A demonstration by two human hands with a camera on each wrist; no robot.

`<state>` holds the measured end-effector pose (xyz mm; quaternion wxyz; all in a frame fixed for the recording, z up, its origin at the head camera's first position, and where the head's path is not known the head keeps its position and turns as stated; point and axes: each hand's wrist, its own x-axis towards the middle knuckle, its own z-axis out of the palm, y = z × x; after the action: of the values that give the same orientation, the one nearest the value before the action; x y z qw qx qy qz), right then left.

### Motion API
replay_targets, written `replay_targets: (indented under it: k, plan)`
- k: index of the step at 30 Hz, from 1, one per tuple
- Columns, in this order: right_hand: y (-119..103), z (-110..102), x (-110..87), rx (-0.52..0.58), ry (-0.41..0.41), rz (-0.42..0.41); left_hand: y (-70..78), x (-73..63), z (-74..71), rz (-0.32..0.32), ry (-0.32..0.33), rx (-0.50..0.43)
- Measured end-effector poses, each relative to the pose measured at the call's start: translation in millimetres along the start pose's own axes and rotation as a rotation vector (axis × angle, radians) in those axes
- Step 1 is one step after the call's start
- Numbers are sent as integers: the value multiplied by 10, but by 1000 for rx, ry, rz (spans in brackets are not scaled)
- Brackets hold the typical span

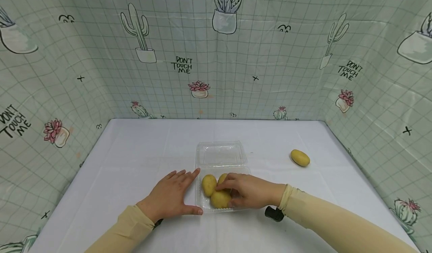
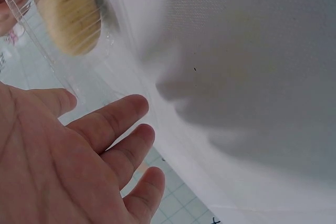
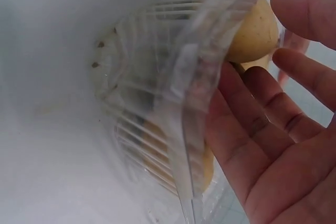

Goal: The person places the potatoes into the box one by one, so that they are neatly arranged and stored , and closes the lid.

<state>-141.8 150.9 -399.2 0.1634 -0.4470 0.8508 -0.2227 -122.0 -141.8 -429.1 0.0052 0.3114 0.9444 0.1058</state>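
Observation:
A clear plastic clamshell box [image 1: 199, 204] sits on the white table with its lid [image 1: 221, 153] folded back on the far side. Three potatoes lie inside: one on the left [image 1: 209, 185], one farther back [image 1: 222, 178], and a near one [image 1: 221, 200]. My right hand [image 1: 248, 191] reaches into the box from the right, thumb and fingertips pinching the near potato, also seen as a pale potato [image 3: 257, 35] in the right wrist view. My left hand [image 1: 172, 196] is spread beside the box, its index fingertip and thumb tip at the left edge.
Another potato [image 1: 300, 158] lies on the white tablecloth [image 1: 152, 144] to the right, beyond the right forearm. Fabric with cactus prints [image 1: 253, 57] hangs around the back and sides of the table. A black wrist camera [image 1: 274, 213] sits under the right wrist.

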Motion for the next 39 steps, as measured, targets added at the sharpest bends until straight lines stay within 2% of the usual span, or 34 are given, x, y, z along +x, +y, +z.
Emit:
replay_targets:
  k: [8, 14, 24, 30, 39]
  plan:
    - [57, -108, -64, 27, 58, -38, -4, 2, 4, 5, 10, 5]
    - [147, -287, -225, 49, 125, -15, -4, 7, 5, -1, -2, 2]
    - [491, -580, -736, -17, 306, 97, 12, 5, -12, 0, -11, -8]
    - [701, -680, -1065, 9, 408, 198, 17, 3, -9, -7, -18, -2]
    - [982, -728, -1423, -51, 477, 265, 16, 2, -7, -7, -11, 3]
